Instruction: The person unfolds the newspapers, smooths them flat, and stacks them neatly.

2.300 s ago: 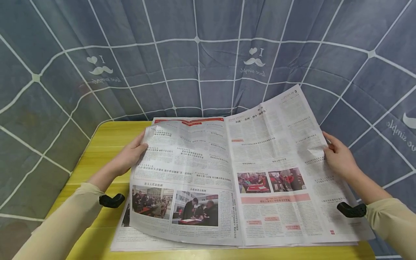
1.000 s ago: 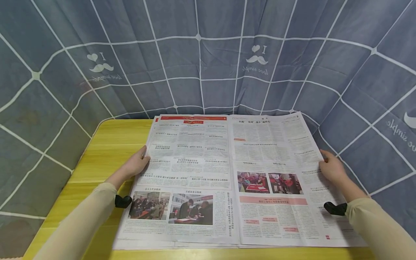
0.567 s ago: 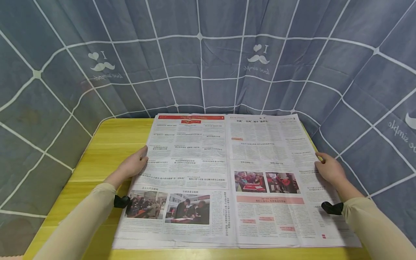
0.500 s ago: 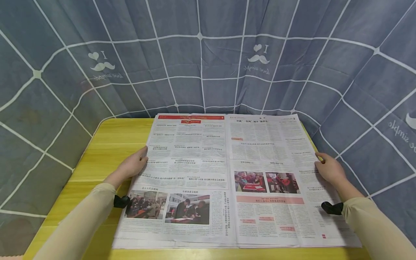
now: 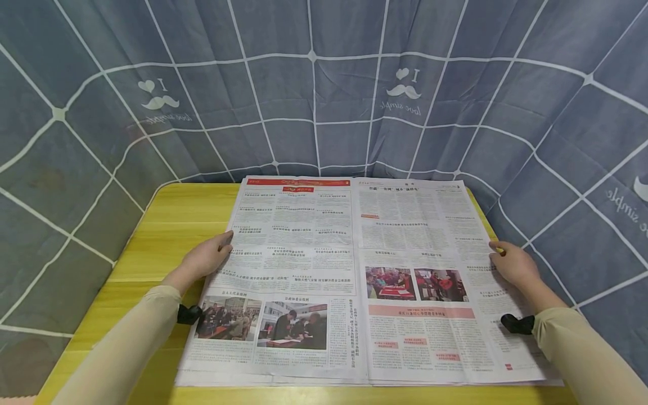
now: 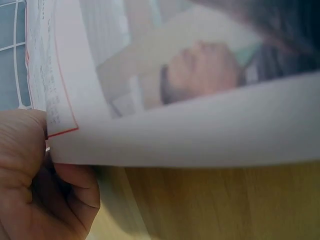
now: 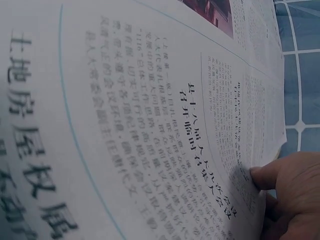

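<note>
An open newspaper [image 5: 314, 264] lies spread over the table, red banner and photos on its left page, more photos and a pink strip on its right page. At its left edge my left hand [image 5: 206, 257] pinches the paper; in the left wrist view the thumb is above the sheet and curled fingers [image 6: 80, 187] show below it. On the opposite edge my right hand [image 5: 513, 269] pinches the paper, with the thumb [image 7: 262, 176] on the printed side in the right wrist view. The other fingers of that hand are mostly hidden under the sheet.
Beneath the newspaper is a yellow wood-grain table [image 5: 167, 225], showing at the left and along the front edge. A grey-blue curtain [image 5: 339, 101] with white grid lines hangs behind and on both sides. Black wrist devices [image 5: 189, 314] sit at both sleeves.
The newspaper's raised right page and curled left page have come down flat onto the table. Both hands moved lower with its edges; over the last half second they have barely moved.
</note>
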`<state>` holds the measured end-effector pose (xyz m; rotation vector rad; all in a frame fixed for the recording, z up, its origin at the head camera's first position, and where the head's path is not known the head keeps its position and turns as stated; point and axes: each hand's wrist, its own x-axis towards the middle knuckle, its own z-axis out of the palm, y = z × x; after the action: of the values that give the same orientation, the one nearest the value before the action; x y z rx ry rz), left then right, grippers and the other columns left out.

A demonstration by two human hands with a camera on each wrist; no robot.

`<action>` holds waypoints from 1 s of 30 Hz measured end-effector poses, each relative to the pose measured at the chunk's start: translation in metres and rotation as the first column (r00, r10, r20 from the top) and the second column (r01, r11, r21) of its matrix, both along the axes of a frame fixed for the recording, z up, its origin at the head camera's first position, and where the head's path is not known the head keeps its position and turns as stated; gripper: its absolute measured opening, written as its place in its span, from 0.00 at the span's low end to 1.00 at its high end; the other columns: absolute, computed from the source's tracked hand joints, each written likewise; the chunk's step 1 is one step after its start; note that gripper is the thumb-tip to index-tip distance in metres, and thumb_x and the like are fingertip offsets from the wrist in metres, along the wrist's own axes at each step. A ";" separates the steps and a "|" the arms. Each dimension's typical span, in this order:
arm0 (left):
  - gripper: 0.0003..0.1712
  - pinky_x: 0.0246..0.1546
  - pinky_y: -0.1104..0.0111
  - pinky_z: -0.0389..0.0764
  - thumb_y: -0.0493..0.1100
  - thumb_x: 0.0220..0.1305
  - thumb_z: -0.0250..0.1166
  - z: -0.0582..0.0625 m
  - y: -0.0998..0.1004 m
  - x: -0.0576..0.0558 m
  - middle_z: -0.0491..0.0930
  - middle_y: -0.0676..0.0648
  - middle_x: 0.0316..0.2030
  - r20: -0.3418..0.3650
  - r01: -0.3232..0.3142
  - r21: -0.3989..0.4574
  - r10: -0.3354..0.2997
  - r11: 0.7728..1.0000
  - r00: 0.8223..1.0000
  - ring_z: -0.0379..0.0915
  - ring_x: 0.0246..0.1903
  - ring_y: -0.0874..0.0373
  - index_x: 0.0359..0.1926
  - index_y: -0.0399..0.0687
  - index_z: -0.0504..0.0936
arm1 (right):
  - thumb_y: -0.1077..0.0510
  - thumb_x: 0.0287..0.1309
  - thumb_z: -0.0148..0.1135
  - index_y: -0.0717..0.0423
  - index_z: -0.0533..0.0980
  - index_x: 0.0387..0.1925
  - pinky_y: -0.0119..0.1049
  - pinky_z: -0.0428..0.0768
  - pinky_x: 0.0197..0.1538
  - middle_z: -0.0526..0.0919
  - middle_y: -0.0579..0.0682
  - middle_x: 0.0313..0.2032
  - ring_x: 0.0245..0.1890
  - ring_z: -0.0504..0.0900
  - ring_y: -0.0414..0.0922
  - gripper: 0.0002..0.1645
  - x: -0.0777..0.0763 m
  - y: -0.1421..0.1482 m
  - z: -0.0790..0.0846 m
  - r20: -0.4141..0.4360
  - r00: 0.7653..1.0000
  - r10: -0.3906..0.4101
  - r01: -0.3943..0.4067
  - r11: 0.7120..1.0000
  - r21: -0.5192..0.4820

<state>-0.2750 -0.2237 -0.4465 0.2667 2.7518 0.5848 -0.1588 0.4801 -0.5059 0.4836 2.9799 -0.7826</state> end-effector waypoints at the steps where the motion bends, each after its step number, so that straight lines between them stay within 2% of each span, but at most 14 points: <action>1: 0.35 0.66 0.37 0.62 0.48 0.83 0.46 0.001 -0.001 0.000 0.56 0.28 0.75 -0.001 0.000 -0.001 0.000 1.000 1.000 0.56 0.71 0.29 0.81 0.38 0.49 | 0.59 0.74 0.48 0.74 0.66 0.68 0.63 0.75 0.46 0.73 0.78 0.54 0.47 0.77 0.68 0.29 0.000 0.000 0.000 0.006 1.000 -0.001 0.001 1.000 -0.005; 5: 0.35 0.65 0.37 0.63 0.48 0.82 0.46 0.004 -0.004 0.002 0.57 0.28 0.74 -0.003 0.007 -0.004 -0.007 1.000 1.000 0.57 0.70 0.28 0.81 0.38 0.49 | 0.60 0.71 0.46 0.76 0.65 0.68 0.62 0.74 0.47 0.73 0.78 0.55 0.46 0.76 0.67 0.30 -0.001 0.002 -0.001 0.033 0.999 0.009 -0.008 1.000 -0.026; 9: 0.36 0.63 0.37 0.66 0.46 0.81 0.48 0.005 -0.008 0.003 0.58 0.27 0.73 -0.007 0.032 -0.022 -0.032 0.999 0.999 0.60 0.69 0.29 0.80 0.36 0.50 | 0.62 0.68 0.45 0.77 0.63 0.68 0.66 0.73 0.51 0.70 0.81 0.57 0.51 0.74 0.72 0.32 0.000 0.005 0.000 0.047 0.997 0.064 -0.063 0.998 -0.031; 12: 0.37 0.62 0.38 0.67 0.45 0.81 0.50 0.004 -0.010 0.004 0.60 0.26 0.72 -0.017 0.048 -0.043 -0.049 0.998 0.999 0.63 0.67 0.29 0.80 0.34 0.50 | 0.61 0.69 0.47 0.78 0.63 0.68 0.68 0.72 0.54 0.70 0.82 0.58 0.55 0.72 0.75 0.31 0.001 0.008 0.000 0.042 0.993 0.110 -0.109 0.994 -0.018; 17: 0.38 0.62 0.37 0.67 0.47 0.80 0.52 0.002 -0.016 0.006 0.62 0.26 0.71 -0.035 0.057 -0.071 -0.060 0.996 0.998 0.64 0.66 0.29 0.80 0.34 0.50 | 0.58 0.73 0.52 0.78 0.62 0.68 0.67 0.73 0.50 0.71 0.81 0.57 0.53 0.73 0.75 0.32 0.007 0.011 0.000 0.038 0.992 0.117 -0.116 0.993 -0.013; 20: 0.39 0.61 0.36 0.68 0.49 0.80 0.53 0.003 -0.020 0.007 0.65 0.26 0.69 -0.050 0.073 -0.112 -0.079 0.991 0.996 0.65 0.65 0.28 0.80 0.34 0.50 | 0.59 0.71 0.54 0.78 0.64 0.67 0.63 0.75 0.44 0.73 0.79 0.53 0.46 0.76 0.70 0.32 0.010 0.012 -0.001 -0.004 0.994 0.105 -0.105 0.994 0.010; 23: 0.41 0.55 0.37 0.73 0.50 0.79 0.55 0.006 -0.025 0.008 0.71 0.26 0.64 -0.071 0.090 -0.166 -0.103 0.982 0.992 0.70 0.61 0.28 0.80 0.34 0.51 | 0.62 0.68 0.53 0.78 0.66 0.65 0.53 0.73 0.34 0.77 0.74 0.47 0.34 0.76 0.62 0.30 0.012 0.012 -0.001 -0.068 0.993 0.095 -0.092 0.995 0.047; 25: 0.42 0.47 0.41 0.77 0.51 0.78 0.56 0.008 -0.027 0.007 0.76 0.27 0.59 -0.086 0.088 -0.182 -0.105 0.979 0.991 0.76 0.53 0.32 0.80 0.34 0.50 | 0.63 0.67 0.52 0.78 0.67 0.65 0.50 0.72 0.31 0.78 0.72 0.45 0.32 0.76 0.59 0.29 0.013 0.011 0.000 -0.108 0.991 0.082 -0.075 0.995 0.066; 28: 0.44 0.37 0.48 0.76 0.52 0.77 0.57 0.013 -0.027 0.004 0.78 0.30 0.54 -0.111 0.064 -0.167 -0.083 0.984 0.990 0.78 0.44 0.38 0.80 0.35 0.49 | 0.61 0.70 0.49 0.76 0.68 0.66 0.52 0.73 0.32 0.77 0.72 0.48 0.36 0.77 0.62 0.29 0.014 0.007 0.005 -0.144 0.988 0.059 -0.050 0.997 0.065; 30: 0.45 0.40 0.44 0.76 0.54 0.78 0.56 0.016 -0.026 0.003 0.74 0.28 0.58 -0.129 0.039 -0.148 -0.058 0.988 0.990 0.76 0.47 0.35 0.81 0.38 0.46 | 0.59 0.73 0.49 0.75 0.67 0.67 0.58 0.75 0.37 0.75 0.74 0.53 0.45 0.77 0.67 0.29 0.014 0.003 0.009 -0.160 0.986 0.047 -0.037 0.997 0.067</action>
<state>-0.2723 -0.2496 -0.4305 0.3495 2.8894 0.3640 -0.1451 0.4831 -0.4971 0.3756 3.1613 -0.7593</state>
